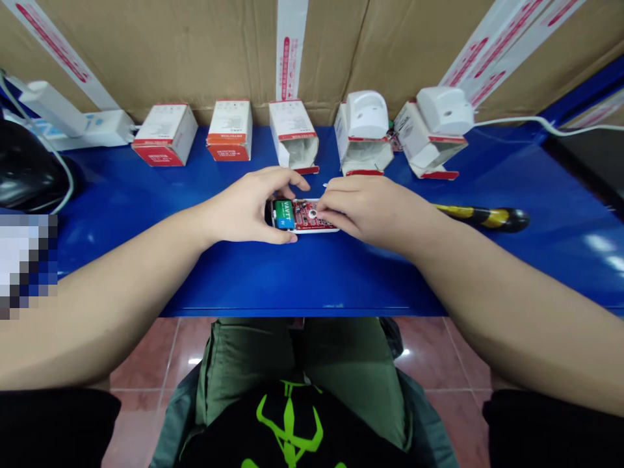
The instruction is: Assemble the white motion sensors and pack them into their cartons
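Red circuit board [312,218] with green battery [284,214] lies half hidden, pinched by left hand [248,211] and right hand [373,208].

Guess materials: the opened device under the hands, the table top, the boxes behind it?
Device: red circuit board in what looks like a white plastic shell, with a green battery. Table: glossy blue, light glare; likely painted metal or laminate. Boxes: printed matte card, flaps folded open.
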